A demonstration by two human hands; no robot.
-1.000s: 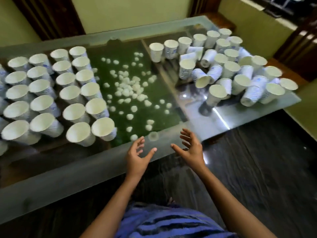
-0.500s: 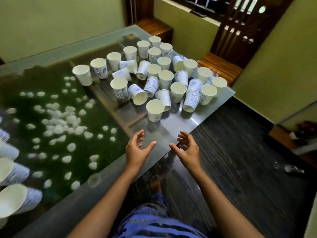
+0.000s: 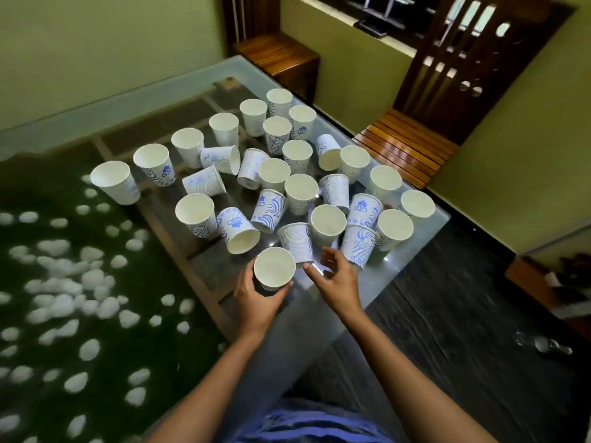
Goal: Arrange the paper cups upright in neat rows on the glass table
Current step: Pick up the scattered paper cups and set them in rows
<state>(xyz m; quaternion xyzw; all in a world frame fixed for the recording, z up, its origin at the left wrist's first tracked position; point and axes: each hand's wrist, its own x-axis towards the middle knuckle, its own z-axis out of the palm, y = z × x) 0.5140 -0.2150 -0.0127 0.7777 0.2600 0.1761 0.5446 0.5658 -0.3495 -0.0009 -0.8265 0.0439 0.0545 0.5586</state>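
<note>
Left hand (image 3: 259,303) gripped an upright paper cup (image 3: 274,267) at centre frame on the glass surface (image 3: 383,266). Right hand (image 3: 339,284) sat loosely open, empty, just beside the jumbled cups (image 3: 300,190).

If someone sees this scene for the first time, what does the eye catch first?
First comes the crowd of white-and-blue paper cups at the right end of the glass table, most of them upright, some tipped over or upside down. At the near edge, the left hand grips one upright cup, with the right hand open beside it. On the left, white pebbles show on green beneath the glass.
</note>
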